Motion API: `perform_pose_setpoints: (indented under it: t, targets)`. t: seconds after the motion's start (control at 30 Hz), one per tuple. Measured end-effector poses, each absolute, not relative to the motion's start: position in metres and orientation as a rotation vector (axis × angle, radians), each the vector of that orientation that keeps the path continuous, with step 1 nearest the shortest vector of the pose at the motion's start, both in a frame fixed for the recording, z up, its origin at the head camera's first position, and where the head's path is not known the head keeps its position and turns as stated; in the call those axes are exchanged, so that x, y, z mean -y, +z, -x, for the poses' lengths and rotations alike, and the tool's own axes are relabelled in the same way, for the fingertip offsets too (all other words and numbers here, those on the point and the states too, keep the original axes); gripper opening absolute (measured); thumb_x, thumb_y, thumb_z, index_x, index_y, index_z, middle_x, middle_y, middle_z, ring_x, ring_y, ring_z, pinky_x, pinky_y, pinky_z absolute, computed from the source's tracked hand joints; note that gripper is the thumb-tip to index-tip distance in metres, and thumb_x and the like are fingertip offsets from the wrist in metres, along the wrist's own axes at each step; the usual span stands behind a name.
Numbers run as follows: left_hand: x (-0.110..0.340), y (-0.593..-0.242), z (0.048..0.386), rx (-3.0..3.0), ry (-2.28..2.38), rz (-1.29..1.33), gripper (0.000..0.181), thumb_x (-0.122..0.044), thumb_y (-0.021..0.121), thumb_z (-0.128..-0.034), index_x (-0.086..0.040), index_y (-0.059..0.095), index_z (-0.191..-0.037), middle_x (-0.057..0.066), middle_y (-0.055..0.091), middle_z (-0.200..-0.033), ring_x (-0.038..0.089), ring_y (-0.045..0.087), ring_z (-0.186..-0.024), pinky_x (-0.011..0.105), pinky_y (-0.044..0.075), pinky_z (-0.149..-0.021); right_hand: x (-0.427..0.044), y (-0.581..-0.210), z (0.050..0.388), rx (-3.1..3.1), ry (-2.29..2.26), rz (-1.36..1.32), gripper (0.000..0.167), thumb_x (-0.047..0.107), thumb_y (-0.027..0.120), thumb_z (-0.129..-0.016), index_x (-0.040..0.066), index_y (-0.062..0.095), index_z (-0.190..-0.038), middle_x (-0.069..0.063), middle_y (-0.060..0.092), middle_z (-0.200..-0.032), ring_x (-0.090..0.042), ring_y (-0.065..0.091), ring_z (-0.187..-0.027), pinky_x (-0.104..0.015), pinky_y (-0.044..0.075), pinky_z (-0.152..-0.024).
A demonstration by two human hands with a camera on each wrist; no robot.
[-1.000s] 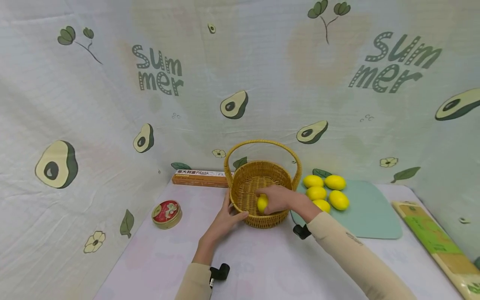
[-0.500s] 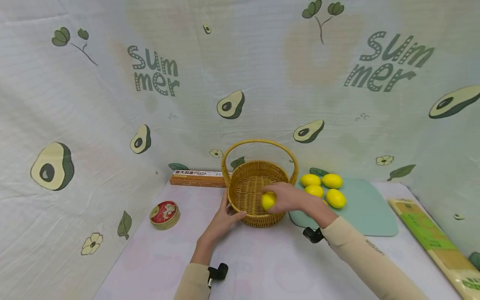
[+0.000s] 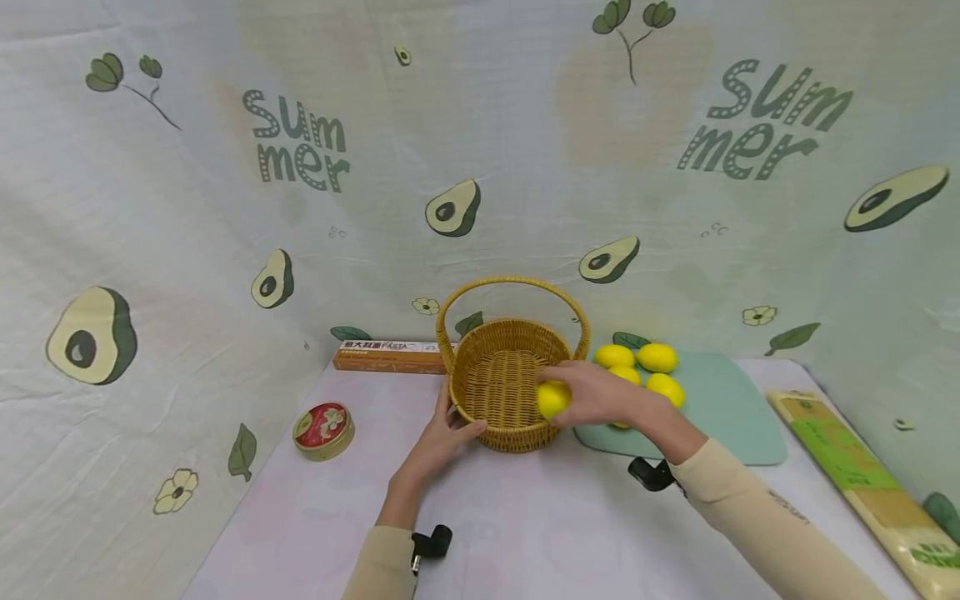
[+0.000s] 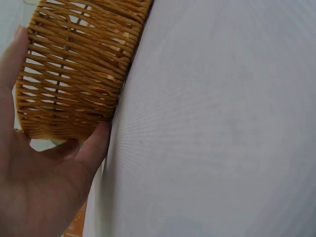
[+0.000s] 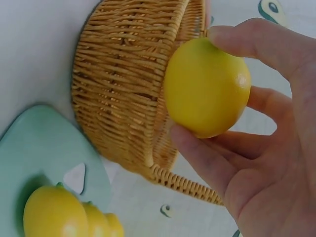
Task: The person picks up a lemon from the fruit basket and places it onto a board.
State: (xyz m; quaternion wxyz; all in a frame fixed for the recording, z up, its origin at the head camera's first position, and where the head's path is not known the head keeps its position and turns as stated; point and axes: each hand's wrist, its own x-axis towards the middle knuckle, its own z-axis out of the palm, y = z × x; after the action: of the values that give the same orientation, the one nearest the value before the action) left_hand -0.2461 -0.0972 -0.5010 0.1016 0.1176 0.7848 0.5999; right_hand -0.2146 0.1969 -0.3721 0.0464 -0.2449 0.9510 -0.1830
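Observation:
A round wicker basket [image 3: 501, 387] with a tall arched handle stands on the table. My left hand [image 3: 437, 442] holds its left side, the thumb at the front rim; in the left wrist view the fingers lie against the woven wall [image 4: 74, 74]. My right hand [image 3: 600, 395] pinches a yellow lemon [image 5: 207, 89] between thumb and fingers at the basket's right rim. The basket's visible floor shows bare weave. Several more lemons [image 3: 657, 357] lie on a pale green cutting board [image 3: 731, 417] to the right, some partly hidden behind my right hand and forearm.
A long pasta box [image 3: 390, 357] lies behind the basket at the left. Nearer on that side sits a round red-and-gold tin [image 3: 323, 430]. A long green-and-tan packet [image 3: 855, 467] lies along the right edge. A printed cloth [image 3: 525, 125] hangs behind and at both sides.
My right hand has drawn the lemon from inside the basket rightward and up to its right rim. The left hand has stayed on the basket. The head view has shifted slightly.

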Motion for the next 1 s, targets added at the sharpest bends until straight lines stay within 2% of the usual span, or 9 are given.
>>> perform_pose_setpoints:
  t: [0.1,0.23,0.4,0.57,0.73,0.9,1.0]
  targets:
    - [0.098,-0.502,0.247,-2.326,1.768,-0.346,0.108,-0.036,0.076,-0.0884,-0.049,-0.008,-0.155,0.004,0.008,-0.169,0.041,0.025,-0.151,0.061,0.031,-0.116,-0.203,-0.374,0.212,-2.922,-0.550,0.724,0.063,0.031,0.075,-0.076,0.025,0.058,-0.136,-0.005,0.060,-0.134,-0.021,0.056,-0.107,-0.033,0.049,-0.076]
    - [0.098,-0.503,0.247,-2.327,1.758,-0.337,0.110,-0.039,0.076,-0.0876,-0.048,-0.010,-0.156,0.005,0.009,-0.169,0.040,0.024,-0.151,0.061,0.032,-0.116,-0.211,-0.375,0.207,-2.921,-0.571,0.711,0.062,0.028,0.075,-0.075,0.022,0.059,-0.135,-0.005,0.060,-0.134,-0.023,0.056,-0.109,-0.035,0.049,-0.079]
    - [0.100,-0.502,0.247,-2.322,1.762,-0.319,0.111,-0.040,0.078,-0.0858,-0.052,-0.010,-0.153,0.006,0.010,-0.168,0.040,0.025,-0.151,0.059,0.031,-0.116,-0.221,-0.375,0.201,-2.921,-0.587,0.702,0.061,0.026,0.075,-0.076,0.022,0.060,-0.134,-0.002,0.061,-0.136,-0.021,0.056,-0.110,-0.034,0.048,-0.081]
    - [0.101,-0.501,0.248,-2.313,1.774,-0.314,0.111,-0.036,0.077,-0.0870,-0.046,-0.010,-0.156,0.007,0.008,-0.168,0.041,0.023,-0.151,0.061,0.029,-0.117,-0.231,-0.378,0.197,-2.917,-0.594,0.695,0.058,0.025,0.074,-0.076,0.023,0.061,-0.132,-0.001,0.062,-0.132,-0.017,0.055,-0.105,-0.033,0.046,-0.080]
    - [0.102,-0.501,0.248,-2.309,1.779,-0.316,0.111,-0.034,0.076,-0.0883,-0.040,-0.010,-0.158,0.007,0.009,-0.168,0.041,0.024,-0.151,0.060,0.030,-0.117,-0.245,-0.382,0.193,-2.932,-0.587,0.675,0.058,0.024,0.074,-0.076,0.020,0.062,-0.132,-0.002,0.062,-0.132,-0.018,0.055,-0.106,-0.034,0.046,-0.081]
    - [0.103,-0.502,0.248,-2.325,1.772,-0.322,0.110,-0.036,0.076,-0.0881,-0.041,-0.010,-0.158,0.007,0.009,-0.168,0.040,0.024,-0.151,0.059,0.031,-0.117,-0.261,-0.386,0.190,-2.946,-0.614,0.617,0.055,0.025,0.076,-0.075,0.022,0.063,-0.129,-0.005,0.063,-0.129,-0.019,0.055,-0.102,-0.034,0.046,-0.078]
    - [0.103,-0.502,0.248,-2.325,1.772,-0.313,0.111,-0.039,0.077,-0.0867,-0.047,-0.010,-0.156,0.005,0.009,-0.168,0.039,0.024,-0.151,0.057,0.031,-0.117,-0.272,-0.390,0.188,-2.966,-0.626,0.601,0.057,0.025,0.076,-0.074,0.019,0.063,-0.130,-0.007,0.063,-0.128,-0.019,0.055,-0.100,-0.034,0.046,-0.078]
